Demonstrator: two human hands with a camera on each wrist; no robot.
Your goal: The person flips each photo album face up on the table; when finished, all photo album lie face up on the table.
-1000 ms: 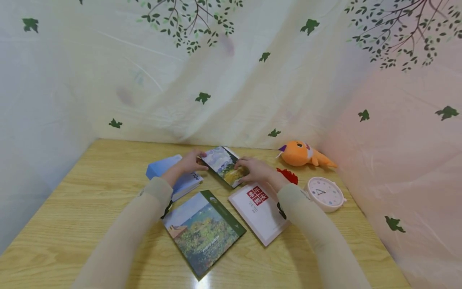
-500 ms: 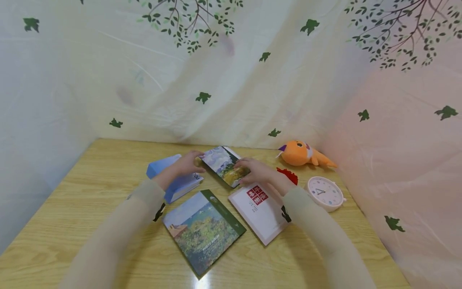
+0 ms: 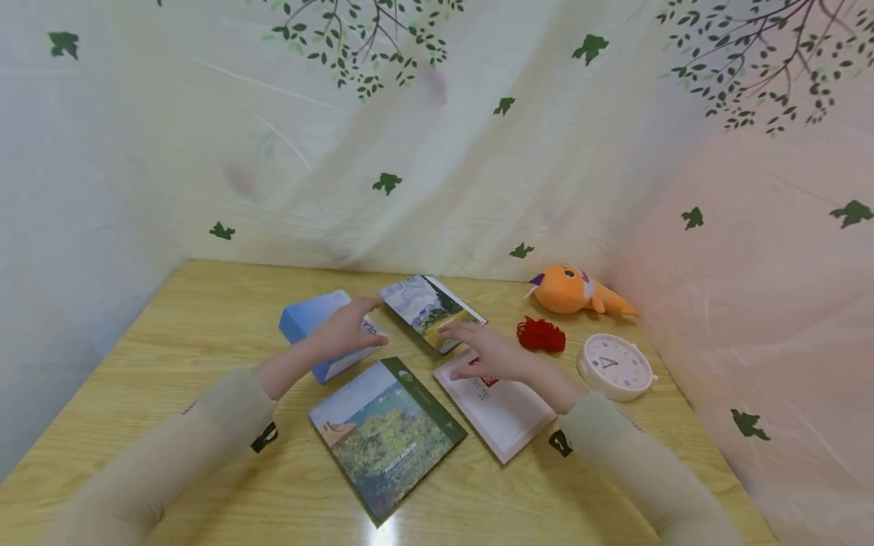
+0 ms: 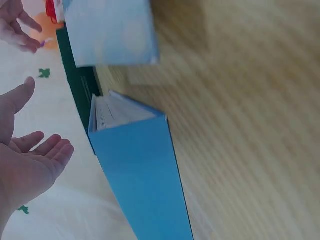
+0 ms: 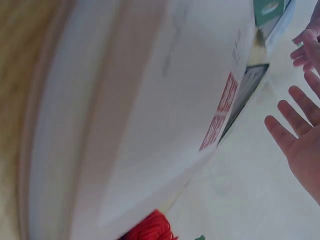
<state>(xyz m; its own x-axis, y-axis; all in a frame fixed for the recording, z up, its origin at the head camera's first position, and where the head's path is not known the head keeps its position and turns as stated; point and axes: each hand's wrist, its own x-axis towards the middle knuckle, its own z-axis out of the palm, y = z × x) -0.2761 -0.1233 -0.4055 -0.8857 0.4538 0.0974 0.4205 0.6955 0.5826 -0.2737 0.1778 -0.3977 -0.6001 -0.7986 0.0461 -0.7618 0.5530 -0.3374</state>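
Observation:
My left hand (image 3: 341, 331) hovers over a blue album (image 3: 307, 315) with lettering on its cover, thumb and fingers spread apart. In the left wrist view the blue album (image 4: 142, 175) shows its spine and page ends, and the palm holds nothing. Fingers extended, my right hand (image 3: 501, 355) is over a pale pink book (image 3: 508, 417) with a red seal design. Its fingertips overlap the near right part of a landscape-painting album (image 3: 416, 299) lying at the back middle. Nothing is in the right palm (image 5: 305, 155) in the right wrist view.
A green-banded photo album (image 3: 389, 447) lies at the front middle of the wooden table (image 3: 171, 364). To the right are a bundle of red yarn (image 3: 542, 335), a pink alarm clock (image 3: 617, 367) and an orange plush toy (image 3: 563, 290). A printed curtain (image 3: 328, 189) hangs behind.
Both hands have come away from the painting album, drawing back toward the person and apart. The album stays where it was. More of the red yarn now shows beside the right hand.

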